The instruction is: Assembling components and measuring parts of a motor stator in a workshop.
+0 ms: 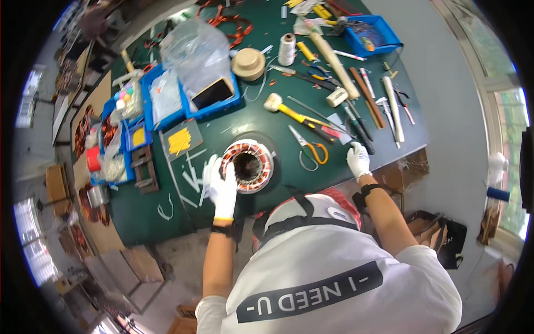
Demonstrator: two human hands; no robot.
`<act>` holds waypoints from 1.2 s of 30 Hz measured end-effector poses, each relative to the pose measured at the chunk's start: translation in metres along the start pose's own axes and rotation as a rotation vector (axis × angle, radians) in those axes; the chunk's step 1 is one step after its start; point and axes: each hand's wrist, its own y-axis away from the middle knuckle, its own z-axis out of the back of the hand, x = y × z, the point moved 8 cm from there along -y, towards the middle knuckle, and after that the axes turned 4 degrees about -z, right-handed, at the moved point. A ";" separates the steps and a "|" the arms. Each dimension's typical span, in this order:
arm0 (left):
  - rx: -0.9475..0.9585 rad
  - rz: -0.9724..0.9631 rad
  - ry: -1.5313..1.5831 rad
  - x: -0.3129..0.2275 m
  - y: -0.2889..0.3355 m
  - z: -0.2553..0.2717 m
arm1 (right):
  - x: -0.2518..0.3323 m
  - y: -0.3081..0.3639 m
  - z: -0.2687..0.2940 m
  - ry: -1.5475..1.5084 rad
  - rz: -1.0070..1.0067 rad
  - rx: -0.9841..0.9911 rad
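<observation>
A motor stator (pixel 266 177) with copper windings and white insulation stands on the dark green table, its round bore facing up. My left hand (pixel 222 186), in a white glove, rests against the stator's left side with its fingers apart. My right hand (pixel 358 160), also gloved, is at the table's front edge, fingers extended. It lies beside the black handle end of a white-headed mallet (pixel 337 97); whether they touch is unclear. Between the hands lie orange-handled scissors (pixel 317 153) and a second mallet (pixel 273 102) with a yellow and black handle.
White strips (pixel 191 178) lie left of my left hand, near yellow strips (pixel 179 141) on a grey sheet. Beyond are blue bins (pixel 214 112), one carrying a phone (pixel 213 93), a thread spool (pixel 287 50) and a tan round block (pixel 248 64). Wooden rods (pixel 392 108) lie right.
</observation>
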 end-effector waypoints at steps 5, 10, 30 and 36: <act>0.282 -0.271 -0.343 -0.101 0.001 -0.024 | -0.004 0.017 0.010 0.030 -0.047 -0.064; 0.400 -0.315 -0.550 -0.120 -0.002 -0.047 | -0.030 0.027 0.028 0.004 -0.138 -0.117; 0.342 -0.325 -0.516 -0.113 -0.015 -0.045 | -0.097 -0.122 0.116 0.075 -0.484 -0.285; 0.323 -0.112 -0.618 -0.112 -0.016 -0.056 | -0.088 -0.152 0.099 0.127 -0.386 -0.225</act>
